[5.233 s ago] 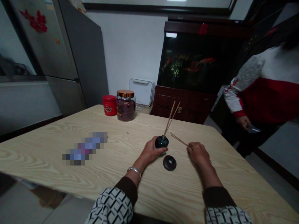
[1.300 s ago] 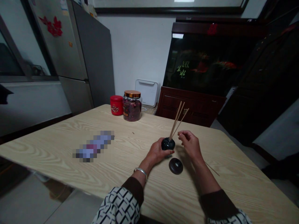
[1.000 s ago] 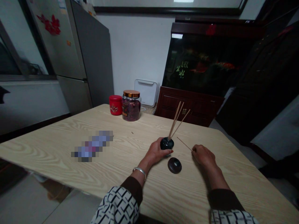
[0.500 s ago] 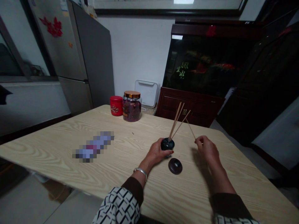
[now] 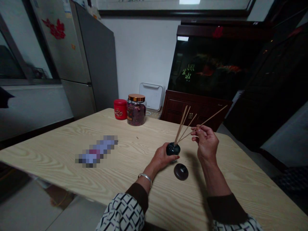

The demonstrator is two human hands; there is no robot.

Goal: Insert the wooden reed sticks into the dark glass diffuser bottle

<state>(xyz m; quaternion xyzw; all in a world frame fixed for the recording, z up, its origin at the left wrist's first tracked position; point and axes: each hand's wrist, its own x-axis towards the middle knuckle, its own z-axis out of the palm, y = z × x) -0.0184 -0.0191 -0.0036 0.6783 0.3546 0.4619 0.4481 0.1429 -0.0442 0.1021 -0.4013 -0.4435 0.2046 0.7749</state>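
My left hand [image 5: 161, 158] is wrapped round a small dark glossy bottle [image 5: 173, 149] standing on the table. Several thin diffuser reeds [image 5: 181, 123] rise from its mouth, leaning at different angles. Between the thumb and fingers of my right hand [image 5: 207, 141] is one more reed stick [image 5: 215, 115], slanting from upper right down toward the bottle's mouth. Its lower end appears at the mouth, but I cannot tell how deep it sits. Just in front of the bottle lies a dark round lid [image 5: 181, 172] with a hole in its middle.
On the light wooden table [image 5: 115, 175], a blurred-out flat item [image 5: 97, 152] lies to the left. A red canister [image 5: 120, 109] and a glass jar with a copper lid [image 5: 136, 110] stand at the back. Beyond are a fridge [image 5: 101, 61] and a fish tank [image 5: 207, 67].
My right hand has moved left and up toward the bottle. The reed in it has swung round, its lower end now at the bottle's mouth. My left hand stays on the bottle.
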